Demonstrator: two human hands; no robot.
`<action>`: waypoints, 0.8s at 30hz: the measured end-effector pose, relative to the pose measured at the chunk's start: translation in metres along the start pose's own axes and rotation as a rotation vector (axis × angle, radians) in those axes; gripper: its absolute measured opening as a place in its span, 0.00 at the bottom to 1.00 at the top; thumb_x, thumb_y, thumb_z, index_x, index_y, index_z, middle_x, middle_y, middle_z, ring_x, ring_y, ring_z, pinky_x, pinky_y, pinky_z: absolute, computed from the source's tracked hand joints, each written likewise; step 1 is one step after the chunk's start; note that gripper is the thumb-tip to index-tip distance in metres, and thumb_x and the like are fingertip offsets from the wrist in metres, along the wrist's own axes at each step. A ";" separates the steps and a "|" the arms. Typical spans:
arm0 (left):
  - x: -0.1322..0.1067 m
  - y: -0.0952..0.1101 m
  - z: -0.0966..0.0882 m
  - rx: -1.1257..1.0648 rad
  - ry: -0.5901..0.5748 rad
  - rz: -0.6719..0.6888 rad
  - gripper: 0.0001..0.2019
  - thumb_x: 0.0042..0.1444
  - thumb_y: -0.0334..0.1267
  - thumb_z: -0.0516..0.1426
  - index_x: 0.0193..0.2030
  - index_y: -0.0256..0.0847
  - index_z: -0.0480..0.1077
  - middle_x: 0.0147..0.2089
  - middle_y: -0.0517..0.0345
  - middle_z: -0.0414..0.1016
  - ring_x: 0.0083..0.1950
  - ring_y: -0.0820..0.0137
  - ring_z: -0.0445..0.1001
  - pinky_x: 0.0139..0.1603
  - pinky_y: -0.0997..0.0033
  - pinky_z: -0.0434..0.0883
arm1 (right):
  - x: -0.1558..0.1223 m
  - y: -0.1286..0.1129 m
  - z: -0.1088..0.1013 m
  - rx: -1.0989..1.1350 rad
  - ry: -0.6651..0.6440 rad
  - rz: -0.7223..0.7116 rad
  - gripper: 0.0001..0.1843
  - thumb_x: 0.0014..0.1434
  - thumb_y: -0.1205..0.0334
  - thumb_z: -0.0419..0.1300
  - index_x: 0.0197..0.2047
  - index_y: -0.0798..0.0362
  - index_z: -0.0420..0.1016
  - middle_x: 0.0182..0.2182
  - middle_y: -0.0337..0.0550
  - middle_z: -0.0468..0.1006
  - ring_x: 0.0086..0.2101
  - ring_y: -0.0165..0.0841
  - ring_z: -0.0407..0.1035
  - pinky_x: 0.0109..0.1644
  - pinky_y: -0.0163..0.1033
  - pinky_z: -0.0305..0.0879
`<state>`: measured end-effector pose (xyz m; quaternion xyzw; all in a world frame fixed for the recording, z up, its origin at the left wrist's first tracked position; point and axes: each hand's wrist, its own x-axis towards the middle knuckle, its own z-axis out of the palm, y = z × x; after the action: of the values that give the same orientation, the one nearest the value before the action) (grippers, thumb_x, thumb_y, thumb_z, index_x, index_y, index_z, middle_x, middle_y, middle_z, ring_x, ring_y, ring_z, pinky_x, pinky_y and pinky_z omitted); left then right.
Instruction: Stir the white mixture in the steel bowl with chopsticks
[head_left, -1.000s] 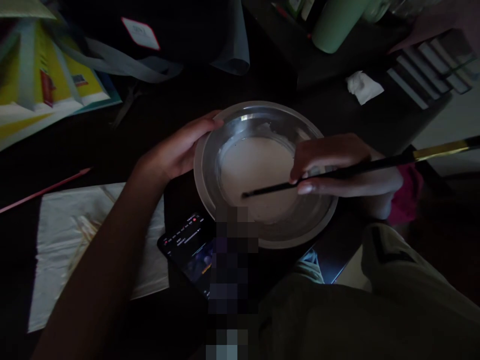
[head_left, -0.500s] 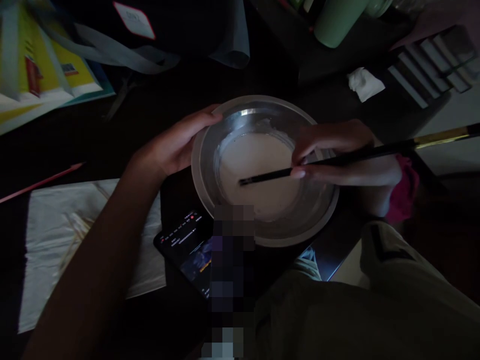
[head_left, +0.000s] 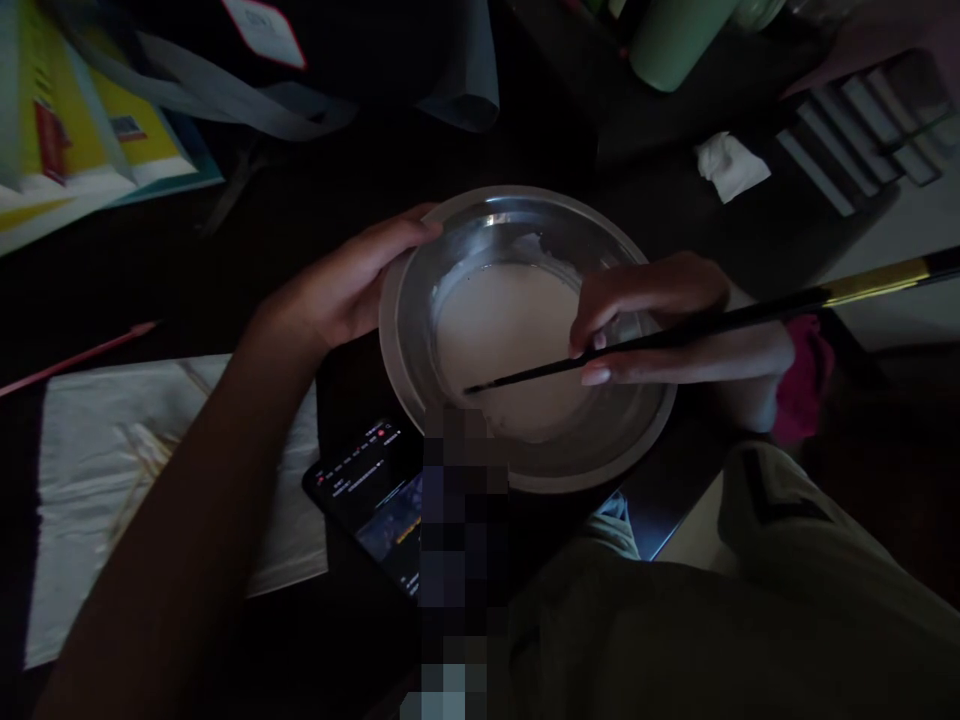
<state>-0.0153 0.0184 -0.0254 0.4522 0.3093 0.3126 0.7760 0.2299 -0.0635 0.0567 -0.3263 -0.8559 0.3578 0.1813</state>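
A wide metal bowl (head_left: pixel 592 470) holds a pale, smooth liquid (head_left: pixel 502 320), with some of it smeared on the inner wall. On the bowl's left side my left hand (head_left: pixel 375 265) grips the rim, thumb on top and fingers mostly hidden behind the outside wall. My right hand (head_left: pixel 645 310) reaches over the right rim, closed around a long black chopstick (head_left: pixel 525 375) with a gold band. Whether a second stick lies against it I cannot tell. The chopstick slants down to the left, its tip at the liquid near the bowl's front left.
A lit phone (head_left: pixel 360 490) lies just left of the bowl. Thin sticks rest on a white sheet (head_left: pixel 292 540) under my left forearm. A pink stick (head_left: pixel 82 360), yellow books (head_left: pixel 97 120), crumpled tissue (head_left: pixel 731 167) and green bottle (head_left: pixel 679 45) are around. Blurred blocks cover part of the front.
The chopstick's tip has moved slightly left and toward me through the liquid, my right hand shifting with it. My left hand still holds the rim.
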 end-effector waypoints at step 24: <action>-0.002 0.002 0.002 -0.005 0.070 -0.030 0.16 0.63 0.33 0.53 0.55 0.36 0.71 0.39 0.59 0.79 0.33 0.77 0.77 0.33 0.81 0.71 | -0.010 0.000 -0.015 -0.126 -0.141 -0.107 0.09 0.65 0.58 0.60 0.36 0.54 0.75 0.30 0.37 0.76 0.32 0.22 0.70 0.37 0.32 0.68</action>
<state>-0.0150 0.0170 -0.0221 0.4344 0.3423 0.3175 0.7703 0.2454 -0.0634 0.0659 -0.2648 -0.9036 0.3151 0.1185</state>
